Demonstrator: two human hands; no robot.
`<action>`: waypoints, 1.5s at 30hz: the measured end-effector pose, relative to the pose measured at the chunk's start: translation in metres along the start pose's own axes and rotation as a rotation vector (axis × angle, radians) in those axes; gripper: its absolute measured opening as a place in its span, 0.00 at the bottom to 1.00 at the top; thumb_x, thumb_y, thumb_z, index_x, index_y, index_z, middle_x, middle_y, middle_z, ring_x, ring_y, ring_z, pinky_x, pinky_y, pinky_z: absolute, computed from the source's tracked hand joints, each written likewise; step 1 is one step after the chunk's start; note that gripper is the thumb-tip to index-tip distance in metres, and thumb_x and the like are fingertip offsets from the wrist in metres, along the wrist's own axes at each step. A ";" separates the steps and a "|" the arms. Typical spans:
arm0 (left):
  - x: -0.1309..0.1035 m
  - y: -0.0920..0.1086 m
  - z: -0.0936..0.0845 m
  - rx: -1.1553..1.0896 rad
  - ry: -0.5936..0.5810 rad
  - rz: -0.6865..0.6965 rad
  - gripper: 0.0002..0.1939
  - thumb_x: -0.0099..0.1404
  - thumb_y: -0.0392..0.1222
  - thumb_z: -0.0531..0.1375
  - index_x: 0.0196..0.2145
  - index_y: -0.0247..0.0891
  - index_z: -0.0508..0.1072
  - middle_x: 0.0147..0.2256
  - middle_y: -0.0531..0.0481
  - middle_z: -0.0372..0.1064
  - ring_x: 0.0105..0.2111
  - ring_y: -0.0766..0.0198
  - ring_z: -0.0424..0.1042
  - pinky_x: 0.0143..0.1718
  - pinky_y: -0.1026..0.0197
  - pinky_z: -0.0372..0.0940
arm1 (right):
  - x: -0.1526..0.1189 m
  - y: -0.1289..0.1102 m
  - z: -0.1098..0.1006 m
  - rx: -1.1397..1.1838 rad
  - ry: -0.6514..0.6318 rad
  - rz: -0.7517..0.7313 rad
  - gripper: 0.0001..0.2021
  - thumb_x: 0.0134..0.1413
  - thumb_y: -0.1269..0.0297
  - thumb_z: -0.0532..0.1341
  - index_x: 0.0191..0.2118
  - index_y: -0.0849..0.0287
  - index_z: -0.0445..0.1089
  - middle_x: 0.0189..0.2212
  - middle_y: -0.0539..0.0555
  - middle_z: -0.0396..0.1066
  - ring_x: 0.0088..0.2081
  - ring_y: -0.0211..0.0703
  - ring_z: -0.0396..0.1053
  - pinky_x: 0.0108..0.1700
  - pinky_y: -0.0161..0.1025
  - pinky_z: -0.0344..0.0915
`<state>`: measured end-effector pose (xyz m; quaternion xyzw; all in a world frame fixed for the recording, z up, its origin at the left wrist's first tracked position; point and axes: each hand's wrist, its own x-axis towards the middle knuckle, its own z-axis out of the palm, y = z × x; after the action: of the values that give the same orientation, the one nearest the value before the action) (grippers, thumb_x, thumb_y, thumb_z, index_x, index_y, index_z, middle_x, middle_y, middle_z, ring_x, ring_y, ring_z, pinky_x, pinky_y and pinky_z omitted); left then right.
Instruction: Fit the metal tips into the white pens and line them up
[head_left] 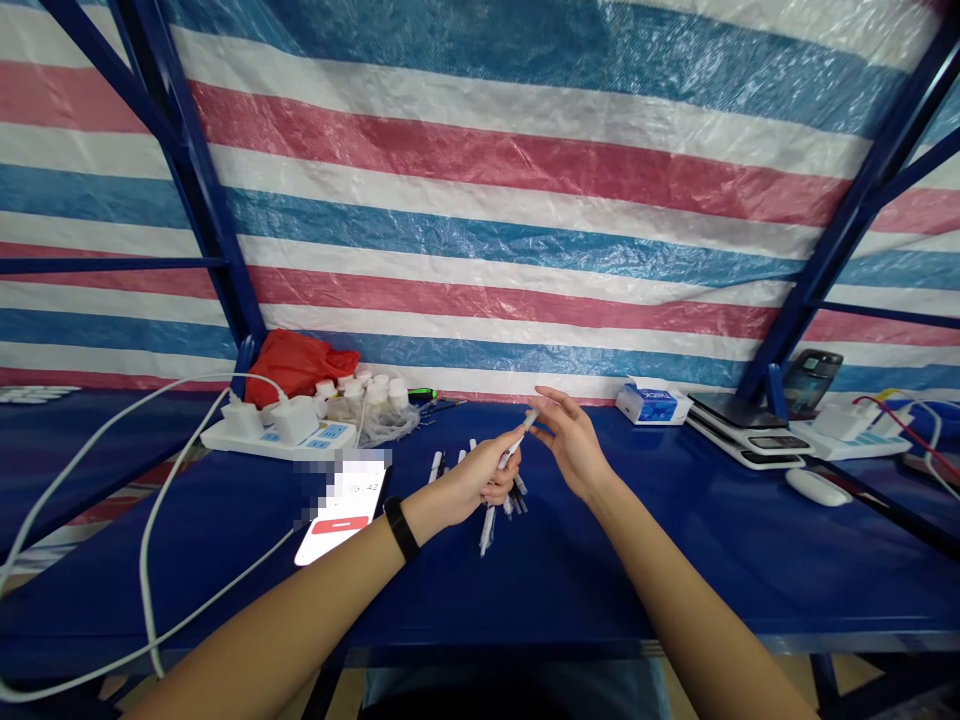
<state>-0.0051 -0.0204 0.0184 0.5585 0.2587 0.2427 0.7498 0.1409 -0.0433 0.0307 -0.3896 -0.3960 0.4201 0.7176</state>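
Observation:
My left hand (480,475), with a black band on its wrist, is closed around a slim white pen (514,447). The pen tilts up and to the right, its upper end sticking out past my thumb. Beside that end is my right hand (568,445), its fingers stretched and apart; whether a fingertip touches the pen I cannot tell. Several more white pens (487,532), some with dark parts, lie on the blue table (555,590) under and around my left hand, which partly hides them.
A lit phone (341,520) lies left of my wrist. Behind it are a power strip (281,437) with white cables, a red bag (300,365) and small white bottles (379,390). To the right are a blue-white box (654,403), stacked scales (746,430) and a white mouse (817,487).

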 end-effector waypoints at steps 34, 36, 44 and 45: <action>-0.001 0.001 0.002 0.011 0.010 0.012 0.27 0.74 0.59 0.50 0.22 0.40 0.56 0.14 0.62 0.43 0.12 0.75 0.38 0.15 0.67 0.39 | -0.001 0.000 0.000 0.082 -0.128 0.043 0.24 0.36 0.62 0.75 0.45 0.48 0.78 0.34 0.49 0.80 0.39 0.45 0.74 0.48 0.47 0.68; 0.000 0.001 0.002 0.009 0.007 0.010 0.27 0.75 0.57 0.49 0.22 0.39 0.56 0.14 0.62 0.43 0.12 0.75 0.38 0.15 0.67 0.39 | -0.001 0.000 0.001 0.095 -0.120 0.050 0.24 0.34 0.63 0.74 0.45 0.49 0.77 0.34 0.50 0.80 0.39 0.46 0.74 0.48 0.47 0.68; 0.001 -0.002 0.000 0.021 0.013 -0.016 0.26 0.74 0.58 0.51 0.22 0.39 0.58 0.14 0.62 0.43 0.12 0.75 0.38 0.15 0.68 0.38 | 0.000 0.004 0.000 0.001 -0.019 0.069 0.20 0.31 0.60 0.77 0.36 0.54 0.78 0.25 0.47 0.74 0.30 0.39 0.70 0.40 0.42 0.67; 0.001 -0.002 0.000 0.023 0.019 -0.021 0.26 0.74 0.58 0.51 0.22 0.39 0.58 0.14 0.62 0.43 0.12 0.75 0.38 0.15 0.68 0.38 | 0.000 0.005 0.000 -0.004 -0.015 0.066 0.21 0.29 0.60 0.78 0.36 0.54 0.77 0.24 0.46 0.73 0.28 0.37 0.68 0.40 0.41 0.67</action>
<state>-0.0040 -0.0204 0.0162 0.5620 0.2746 0.2372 0.7433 0.1396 -0.0416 0.0263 -0.4006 -0.3891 0.4457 0.6996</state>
